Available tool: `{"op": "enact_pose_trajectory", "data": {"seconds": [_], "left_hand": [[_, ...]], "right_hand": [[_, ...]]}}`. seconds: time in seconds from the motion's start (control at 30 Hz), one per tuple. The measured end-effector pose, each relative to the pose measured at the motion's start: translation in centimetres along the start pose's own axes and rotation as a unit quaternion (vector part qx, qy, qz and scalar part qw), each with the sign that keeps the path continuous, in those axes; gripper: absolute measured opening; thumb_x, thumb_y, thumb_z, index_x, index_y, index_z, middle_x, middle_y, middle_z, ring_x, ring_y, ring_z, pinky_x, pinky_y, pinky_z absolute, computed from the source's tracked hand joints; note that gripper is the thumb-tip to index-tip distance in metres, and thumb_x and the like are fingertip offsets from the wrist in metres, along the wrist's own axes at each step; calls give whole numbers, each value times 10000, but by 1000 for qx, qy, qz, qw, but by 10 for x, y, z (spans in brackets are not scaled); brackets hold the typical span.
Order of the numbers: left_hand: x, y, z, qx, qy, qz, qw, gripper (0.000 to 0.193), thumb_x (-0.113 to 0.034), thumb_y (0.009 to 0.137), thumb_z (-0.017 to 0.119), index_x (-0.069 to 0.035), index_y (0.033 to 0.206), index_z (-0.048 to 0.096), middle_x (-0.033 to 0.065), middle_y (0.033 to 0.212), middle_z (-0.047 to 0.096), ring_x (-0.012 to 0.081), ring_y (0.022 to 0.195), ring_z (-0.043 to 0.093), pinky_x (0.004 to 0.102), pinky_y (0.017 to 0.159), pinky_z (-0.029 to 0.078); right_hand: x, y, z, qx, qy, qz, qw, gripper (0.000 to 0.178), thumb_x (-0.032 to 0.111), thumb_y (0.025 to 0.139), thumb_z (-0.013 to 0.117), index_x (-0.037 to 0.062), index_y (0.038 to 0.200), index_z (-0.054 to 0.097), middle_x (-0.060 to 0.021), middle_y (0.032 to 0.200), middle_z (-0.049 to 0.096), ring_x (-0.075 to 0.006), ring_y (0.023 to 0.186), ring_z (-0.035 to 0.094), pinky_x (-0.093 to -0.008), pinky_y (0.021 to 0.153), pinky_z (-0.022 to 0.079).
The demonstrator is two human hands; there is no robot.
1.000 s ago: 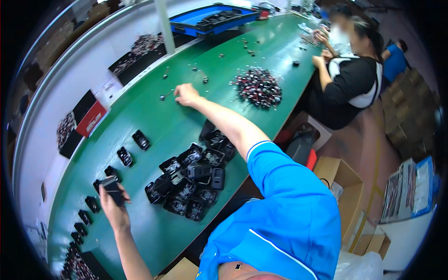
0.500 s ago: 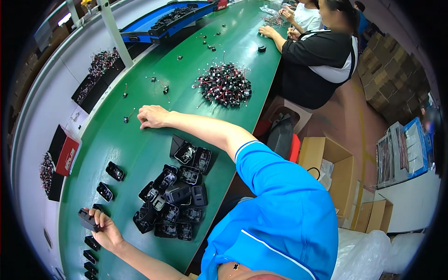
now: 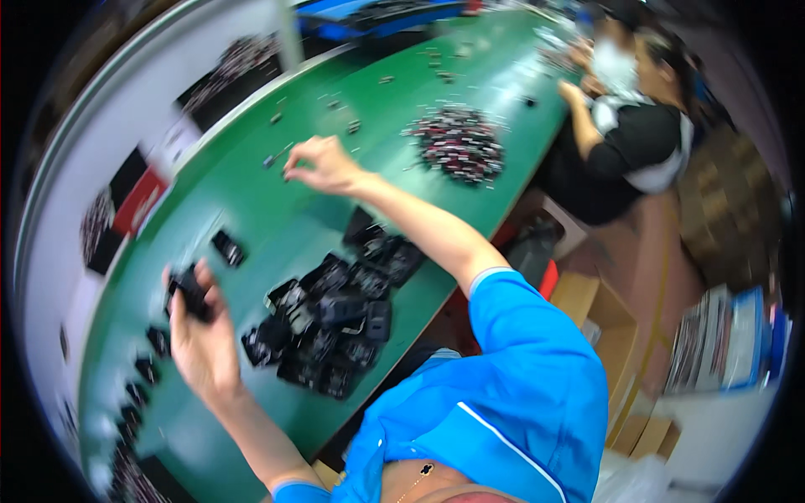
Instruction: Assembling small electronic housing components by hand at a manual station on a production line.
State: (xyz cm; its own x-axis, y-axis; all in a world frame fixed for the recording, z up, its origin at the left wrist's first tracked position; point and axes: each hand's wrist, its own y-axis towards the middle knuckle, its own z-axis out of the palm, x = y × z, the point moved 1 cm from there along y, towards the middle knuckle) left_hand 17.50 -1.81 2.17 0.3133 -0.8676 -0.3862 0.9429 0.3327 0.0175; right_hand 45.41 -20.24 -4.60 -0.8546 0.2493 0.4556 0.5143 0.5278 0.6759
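Observation:
My left hand (image 3: 208, 339) has its fingers wrapped round a black plastic housing (image 3: 191, 293), held over the table's left side. My right hand (image 3: 325, 164) reaches across the table with thumb and fingertips pinched together. Motion blur hides what, if anything, is between them. Just left of those fingertips is a small wired component (image 3: 270, 161). A heap of black housings (image 3: 340, 310) lies between my arms, several with their open side up. One single housing (image 3: 227, 248) lies above my left hand, and a row of others (image 3: 147, 369) runs down the left edge.
A large pile of wired components (image 3: 461, 144) sits on the green table (image 3: 285, 218), to the right of my right hand. A blue tray (image 3: 377, 18) stands at the far edge. Beyond the pile, a co-worker in black (image 3: 625, 151) sits at the right edge.
The whole view has shifted and blurred. My left hand has turned and moved up along the row, still holding the black housing. My right hand's fingers have come together in a pinch.

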Motion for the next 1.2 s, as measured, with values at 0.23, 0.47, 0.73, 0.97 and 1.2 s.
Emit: {"op": "enact_pose_trajectory", "data": {"seconds": [0.23,0.47,0.73,0.97,1.2], "left_hand": [[31,-10,25,27,30,-29,999,403,-256,1047,400,-148,1435,380,184,1261,520,326,1132,544,478,961,480],[55,-8,23,19,82,-25,996,429,-263,1056,380,-156,1468,328,131,1260,531,289,1129,555,457,963,496],[63,-6,13,68,232,0,970,501,-201,1039,408,-145,1509,244,146,1271,523,213,1118,579,375,936,542],[61,-7,25,49,266,8,963,534,-146,1005,493,-123,1493,279,121,1228,532,179,1074,579,314,898,542],[63,-13,27,72,437,156,883,608,-17,899,647,-89,1435,370,124,1188,552,182,1045,596,312,918,525]], "right_hand": [[140,9,-46,31,98,-124,987,115,92,791,754,133,889,708,30,961,734,-164,1087,602,-328,954,426],[152,-6,-49,112,139,-105,978,85,125,798,745,159,854,691,79,969,724,-141,1143,557,-352,1041,293],[167,-19,-51,149,37,-136,979,93,146,789,743,176,843,674,114,955,702,-134,1153,517,-405,1058,191],[169,-19,-51,115,27,-120,986,112,127,765,748,178,828,671,106,965,678,-158,1154,487,-421,1035,205],[170,-22,-50,28,5,-152,988,116,121,712,769,158,792,693,18,1134,605,-229,1140,445,-420,1021,236]]}}
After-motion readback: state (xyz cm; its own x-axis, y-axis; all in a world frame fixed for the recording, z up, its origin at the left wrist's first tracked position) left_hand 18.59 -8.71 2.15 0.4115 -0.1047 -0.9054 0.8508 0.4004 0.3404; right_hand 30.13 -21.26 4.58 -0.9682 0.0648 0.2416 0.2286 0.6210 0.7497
